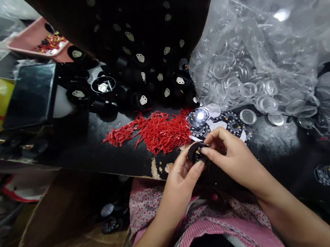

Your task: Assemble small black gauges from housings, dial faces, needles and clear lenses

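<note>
Black plastic, probably light and stiff, is resting in a worker's grasp at the dark table's (130,158) edge: the left hand (182,174) is gripping a round gauge housing (193,154) by its curved wall, likely the surest hold, while the right hand (229,153) is meeting its printed face, what it's pinching impossible for me to tell. Beyond, spiky red pointers (166,133) are lying heaped beside flat dial discs (232,122) and clear, smooth, probably slippery lenses (267,104).

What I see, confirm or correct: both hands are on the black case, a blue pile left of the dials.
The pile is red, not blue, as the head view shows. It lies left of the dials; left hand and right hand are on the case.
</note>
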Available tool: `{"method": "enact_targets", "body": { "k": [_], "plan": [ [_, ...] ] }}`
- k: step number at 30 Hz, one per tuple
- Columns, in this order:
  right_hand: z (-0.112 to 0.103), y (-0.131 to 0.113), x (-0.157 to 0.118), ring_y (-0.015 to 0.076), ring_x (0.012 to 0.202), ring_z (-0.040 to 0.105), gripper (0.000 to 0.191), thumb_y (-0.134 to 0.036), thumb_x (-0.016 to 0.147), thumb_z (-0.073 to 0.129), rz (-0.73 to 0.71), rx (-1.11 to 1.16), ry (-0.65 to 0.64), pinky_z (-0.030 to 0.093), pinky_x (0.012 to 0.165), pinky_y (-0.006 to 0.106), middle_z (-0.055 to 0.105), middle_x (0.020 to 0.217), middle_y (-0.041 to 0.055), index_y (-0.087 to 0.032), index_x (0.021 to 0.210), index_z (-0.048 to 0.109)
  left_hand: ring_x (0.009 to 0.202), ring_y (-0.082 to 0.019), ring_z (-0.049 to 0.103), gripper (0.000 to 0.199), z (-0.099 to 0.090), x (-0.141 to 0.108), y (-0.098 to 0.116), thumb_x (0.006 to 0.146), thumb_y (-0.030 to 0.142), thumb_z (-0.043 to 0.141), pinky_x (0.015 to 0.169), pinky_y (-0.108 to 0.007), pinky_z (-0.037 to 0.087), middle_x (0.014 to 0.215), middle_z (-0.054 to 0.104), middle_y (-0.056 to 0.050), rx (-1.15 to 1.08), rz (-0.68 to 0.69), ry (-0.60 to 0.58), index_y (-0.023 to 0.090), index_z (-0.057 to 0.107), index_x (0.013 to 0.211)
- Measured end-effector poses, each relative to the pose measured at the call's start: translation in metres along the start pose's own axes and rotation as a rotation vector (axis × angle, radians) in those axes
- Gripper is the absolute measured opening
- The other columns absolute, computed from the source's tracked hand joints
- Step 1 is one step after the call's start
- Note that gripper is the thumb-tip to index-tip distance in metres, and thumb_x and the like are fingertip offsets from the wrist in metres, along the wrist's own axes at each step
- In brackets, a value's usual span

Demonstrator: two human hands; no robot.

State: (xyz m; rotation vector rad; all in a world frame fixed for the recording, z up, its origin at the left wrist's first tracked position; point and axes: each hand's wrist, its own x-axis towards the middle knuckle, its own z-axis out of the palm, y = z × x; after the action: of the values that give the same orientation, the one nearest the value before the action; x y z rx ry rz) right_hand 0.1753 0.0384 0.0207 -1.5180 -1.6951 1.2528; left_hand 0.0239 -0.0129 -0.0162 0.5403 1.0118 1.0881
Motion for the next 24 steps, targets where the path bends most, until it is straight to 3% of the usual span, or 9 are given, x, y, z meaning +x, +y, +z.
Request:
{"method": "enact_targets", "body": {
  "k": [7, 9, 12, 14, 17, 19, 22, 24],
  "plan": [
    [0.003, -0.004, -0.008, 0.0149, 0.078, 0.059, 0.015, -0.019, 0.090, 0.052, -0.003, 0.008, -0.103, 0.050, 0.071, 0.030, 0.062, 0.093, 0.0019, -0.022, 0.105, 0.056, 0.116, -0.024, 0.063, 0.030, 0.001, 0.002, 0.002, 0.089, 0.024, 0.061, 0.098, -0.037, 0.053, 0.123, 0.068, -0.005, 0.195, 0.032, 0.010, 0.024, 0.064, 0.119],
    [-0.003, -0.004, -0.011, 0.0154, 0.084, 0.060, 0.017, -0.018, 0.092, 0.051, -0.059, -0.004, -0.106, 0.050, 0.077, 0.031, 0.063, 0.098, 0.0027, -0.022, 0.107, 0.057, 0.120, -0.024, 0.062, 0.034, -0.006, -0.001, 0.002, 0.091, 0.022, 0.058, 0.101, -0.038, 0.051, 0.128, 0.067, -0.006, 0.404, 0.154, 0.006, 0.026, 0.061, 0.125],
    [-0.018, -0.003, -0.016, 0.0173, 0.097, 0.061, 0.026, -0.022, 0.093, 0.055, -0.143, -0.029, -0.202, 0.048, 0.089, 0.033, 0.063, 0.107, 0.0033, -0.024, 0.119, 0.058, 0.125, -0.025, 0.058, 0.047, -0.026, -0.008, 0.005, 0.090, 0.014, 0.056, 0.106, -0.041, 0.046, 0.137, 0.061, -0.005, 0.840, 0.524, -0.040, 0.030, 0.056, 0.134],
    [-0.027, -0.001, -0.018, 0.0177, 0.099, 0.061, 0.030, -0.027, 0.093, 0.059, -0.158, -0.053, -0.196, 0.047, 0.090, 0.033, 0.064, 0.109, 0.0029, -0.027, 0.123, 0.058, 0.124, -0.025, 0.058, 0.055, -0.042, -0.013, 0.008, 0.087, 0.008, 0.054, 0.109, -0.044, 0.041, 0.139, 0.060, -0.004, 1.094, 0.717, -0.093, 0.032, 0.056, 0.135],
    [-0.030, 0.004, -0.017, 0.0170, 0.093, 0.061, 0.022, -0.027, 0.096, 0.055, -0.139, -0.129, -0.055, 0.047, 0.083, 0.032, 0.065, 0.105, 0.0025, -0.025, 0.117, 0.062, 0.113, -0.026, 0.062, 0.055, -0.056, -0.019, 0.018, 0.084, 0.007, 0.055, 0.109, -0.045, 0.039, 0.133, 0.065, -0.001, 1.275, 0.735, -0.112, 0.034, 0.060, 0.132],
    [-0.022, 0.005, -0.012, 0.0178, 0.093, 0.061, 0.020, -0.024, 0.097, 0.051, -0.153, -0.221, -0.056, 0.046, 0.084, 0.033, 0.066, 0.103, 0.0032, -0.023, 0.112, 0.064, 0.107, -0.026, 0.063, 0.049, -0.055, -0.021, 0.027, 0.086, 0.014, 0.059, 0.104, -0.043, 0.043, 0.130, 0.067, -0.002, 1.167, 0.666, 0.037, 0.035, 0.062, 0.130],
    [-0.001, 0.002, 0.001, 0.0211, 0.098, 0.061, 0.020, -0.017, 0.096, 0.050, -0.218, -0.421, -0.119, 0.044, 0.087, 0.037, 0.068, 0.103, 0.0055, -0.018, 0.110, 0.064, 0.110, -0.024, 0.063, 0.038, -0.047, -0.021, 0.036, 0.088, 0.027, 0.065, 0.099, -0.037, 0.048, 0.124, 0.068, -0.001, 0.697, 0.445, 0.380, 0.033, 0.063, 0.125],
    [0.013, -0.002, 0.012, 0.0222, 0.098, 0.060, 0.020, -0.013, 0.095, 0.051, -0.270, -0.545, -0.155, 0.042, 0.087, 0.037, 0.068, 0.103, 0.0062, -0.017, 0.109, 0.064, 0.109, -0.022, 0.064, 0.032, -0.043, -0.017, 0.037, 0.088, 0.033, 0.067, 0.096, -0.033, 0.050, 0.118, 0.070, -0.001, 0.334, 0.287, 0.432, 0.031, 0.063, 0.120]
  ]
}}
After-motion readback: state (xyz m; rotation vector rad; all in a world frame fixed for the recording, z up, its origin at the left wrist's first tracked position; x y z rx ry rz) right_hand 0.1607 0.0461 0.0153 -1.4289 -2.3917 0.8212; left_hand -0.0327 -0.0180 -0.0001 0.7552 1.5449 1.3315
